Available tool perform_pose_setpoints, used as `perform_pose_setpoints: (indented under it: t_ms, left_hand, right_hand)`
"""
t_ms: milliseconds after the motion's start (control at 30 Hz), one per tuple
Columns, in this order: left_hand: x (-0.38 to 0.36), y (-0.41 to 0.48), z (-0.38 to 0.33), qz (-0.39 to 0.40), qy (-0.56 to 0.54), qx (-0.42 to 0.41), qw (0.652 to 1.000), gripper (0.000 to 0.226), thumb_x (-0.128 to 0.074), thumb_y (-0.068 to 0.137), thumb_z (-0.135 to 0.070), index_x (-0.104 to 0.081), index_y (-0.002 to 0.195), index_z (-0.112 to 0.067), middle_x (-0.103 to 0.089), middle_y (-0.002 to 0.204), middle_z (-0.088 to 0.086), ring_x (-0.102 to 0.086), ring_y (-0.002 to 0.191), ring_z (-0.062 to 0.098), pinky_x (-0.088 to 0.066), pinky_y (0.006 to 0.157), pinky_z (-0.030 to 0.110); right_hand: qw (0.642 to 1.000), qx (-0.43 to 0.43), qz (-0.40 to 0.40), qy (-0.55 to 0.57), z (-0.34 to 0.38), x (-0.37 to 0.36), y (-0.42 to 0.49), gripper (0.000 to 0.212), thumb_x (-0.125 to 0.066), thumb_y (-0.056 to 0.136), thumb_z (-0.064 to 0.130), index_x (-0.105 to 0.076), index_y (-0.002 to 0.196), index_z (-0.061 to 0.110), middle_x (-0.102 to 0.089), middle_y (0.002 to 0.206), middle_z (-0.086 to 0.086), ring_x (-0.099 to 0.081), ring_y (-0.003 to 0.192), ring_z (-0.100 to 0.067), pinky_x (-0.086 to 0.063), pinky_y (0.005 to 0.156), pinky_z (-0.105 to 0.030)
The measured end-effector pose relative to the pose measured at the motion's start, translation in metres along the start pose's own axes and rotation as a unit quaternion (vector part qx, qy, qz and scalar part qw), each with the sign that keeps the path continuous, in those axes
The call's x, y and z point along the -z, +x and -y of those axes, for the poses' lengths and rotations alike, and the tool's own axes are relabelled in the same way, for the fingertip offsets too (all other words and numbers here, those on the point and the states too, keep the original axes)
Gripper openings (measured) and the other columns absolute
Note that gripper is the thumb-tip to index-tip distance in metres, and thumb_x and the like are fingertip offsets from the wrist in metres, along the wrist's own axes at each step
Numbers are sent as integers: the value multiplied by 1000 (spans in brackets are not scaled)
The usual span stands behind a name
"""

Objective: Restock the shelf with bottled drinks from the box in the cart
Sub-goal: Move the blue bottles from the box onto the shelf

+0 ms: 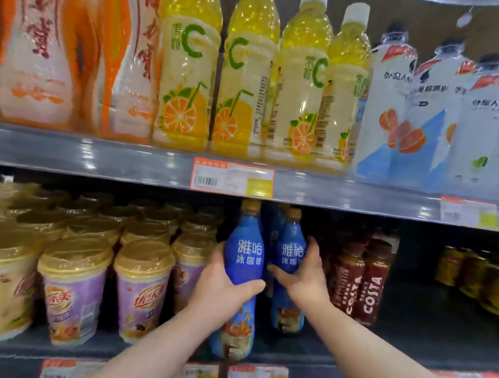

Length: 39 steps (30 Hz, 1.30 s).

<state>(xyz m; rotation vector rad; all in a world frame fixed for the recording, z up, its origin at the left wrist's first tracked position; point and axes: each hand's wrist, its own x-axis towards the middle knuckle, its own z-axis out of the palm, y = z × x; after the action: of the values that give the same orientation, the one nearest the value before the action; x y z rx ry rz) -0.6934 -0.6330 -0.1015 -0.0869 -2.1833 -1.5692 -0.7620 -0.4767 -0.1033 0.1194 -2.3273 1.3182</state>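
Note:
Two blue iced-coffee bottles with gold caps stand on the lower shelf (pixel 410 341). My left hand (pixel 220 289) grips the nearer blue bottle (pixel 244 249) around its middle, at the shelf's front edge. My right hand (pixel 302 274) wraps around the second blue bottle (pixel 291 244), just behind and to the right. More blue bottles show dimly behind these two. The box and the cart are out of view.
Purple and yellow milk-tea cups (pixel 77 288) fill the lower shelf at left. Dark red Costa bottles (pixel 361 282) stand right of my right hand, with gold cans (pixel 477 278) farther right. The upper shelf (pixel 123 158) carries yellow orange-drink bottles (pixel 247 76) and white bottles (pixel 402 112).

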Motion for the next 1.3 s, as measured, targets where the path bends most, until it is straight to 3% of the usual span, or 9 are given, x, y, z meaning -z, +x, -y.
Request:
perform_pose_setpoints:
  t_ms: [133, 233, 300, 500, 733, 1000, 1167, 1300]
  left_hand:
    - [-21, 8, 8, -17, 5, -24, 1000, 83, -85, 61, -13, -40, 131, -18, -53, 111, -9, -52, 99, 8, -35, 80, 14]
    - [-34, 15, 14, -31, 7, -33, 999, 84, -84, 62, -8, -39, 132, -17, -48, 114, -9, -48, 104, 7, -32, 82, 11]
    - [-41, 21, 20, -38, 3, -32, 999, 85, -83, 63, -5, -37, 133, -17, -49, 119, -7, -48, 109, 9, -33, 88, 15]
    - [-47, 35, 38, -41, 38, -22, 998, 94, -85, 60, -9, -31, 136, -17, -51, 126, -1, -52, 116, 17, -38, 93, 22]
    - [-49, 46, 36, -23, 86, 21, 996, 98, -83, 66, -16, -20, 142, -18, -50, 134, 4, -52, 120, 21, -39, 92, 24]
    - [-50, 54, 37, -17, 123, 43, 991, 101, -82, 68, -21, -15, 143, -19, -49, 137, 5, -52, 122, 25, -44, 99, 35]
    - [-49, 57, 36, -6, 122, 63, 990, 101, -81, 69, -22, -12, 144, -22, -50, 135, 4, -52, 121, 25, -44, 101, 39]
    - [-49, 60, 33, -7, 120, 71, 990, 102, -81, 69, -21, -12, 144, -22, -51, 134, 4, -53, 120, 25, -44, 102, 42]
  right_hand:
    - [999, 13, 13, 51, -11, 2, 1, 101, -89, 53, 27, -31, 134, 16, -52, 125, -7, -55, 113, -24, -45, 99, -39]
    - [997, 12, 71, 42, -26, 7, -2, 100, -87, 56, 23, -28, 135, 19, -54, 120, 1, -56, 110, -18, -45, 94, -32]
    - [994, 1, 103, 21, -36, 9, -7, 87, -84, 64, 19, -31, 133, 18, -56, 112, 4, -58, 110, -19, -44, 90, -27]
    - [990, 1, 138, 4, -37, 10, -3, 70, -79, 71, 24, -32, 123, 21, -54, 103, 8, -57, 98, -14, -45, 86, -27]
    - [988, 1, 153, 5, -39, -4, 6, 68, -80, 71, 26, -26, 114, 29, -55, 118, 1, -56, 103, -14, -44, 86, -27]
    - [987, -5, 161, -5, -40, -10, 12, 76, -80, 72, 25, -27, 127, 21, -53, 124, -1, -53, 103, -12, -41, 82, -25]
    - [985, -23, 168, -15, -34, -9, 13, 82, -79, 73, 24, -24, 133, 20, -51, 128, -2, -55, 113, -19, -47, 93, -33]
    - [982, -33, 183, -31, -28, -7, 16, 80, -77, 75, 24, -23, 133, 19, -52, 128, -3, -55, 114, -20, -47, 92, -34]
